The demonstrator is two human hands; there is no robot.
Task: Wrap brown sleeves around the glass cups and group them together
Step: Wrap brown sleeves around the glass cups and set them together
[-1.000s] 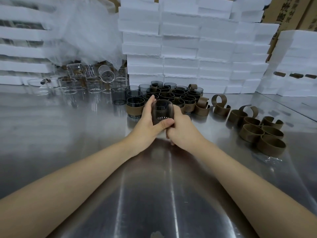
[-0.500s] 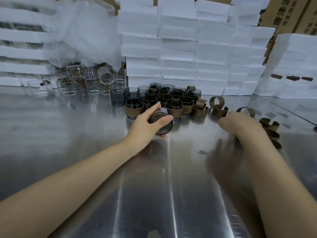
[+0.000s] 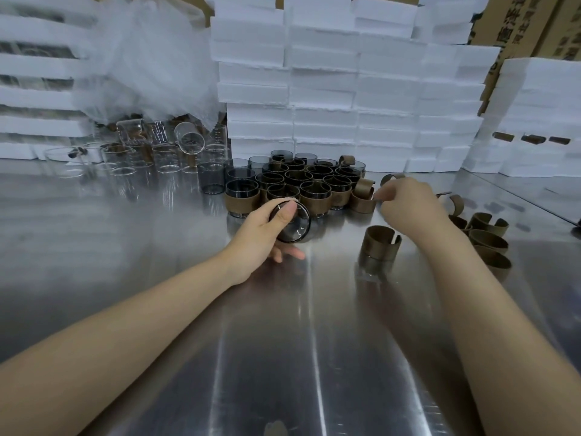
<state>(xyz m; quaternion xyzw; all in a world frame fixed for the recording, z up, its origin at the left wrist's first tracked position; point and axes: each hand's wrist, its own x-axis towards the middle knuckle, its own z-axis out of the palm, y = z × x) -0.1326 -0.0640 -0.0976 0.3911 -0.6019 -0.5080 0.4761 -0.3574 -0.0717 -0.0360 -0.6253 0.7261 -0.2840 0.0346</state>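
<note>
Right hand [image 3: 408, 206] shifted left, pinching curled brown sleeve [image 3: 361, 200], left hand [image 3: 259, 229] grips tilted smoky glass cup [image 3: 297, 228]

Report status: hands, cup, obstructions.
Left hand grips bare smoky glass cup, tilted on its side. Right hand curled at open brown sleeve beside sleeved cup group; grip unclear. Spare brown sleeve upright on steel table between hands, nothing blocking.
</note>
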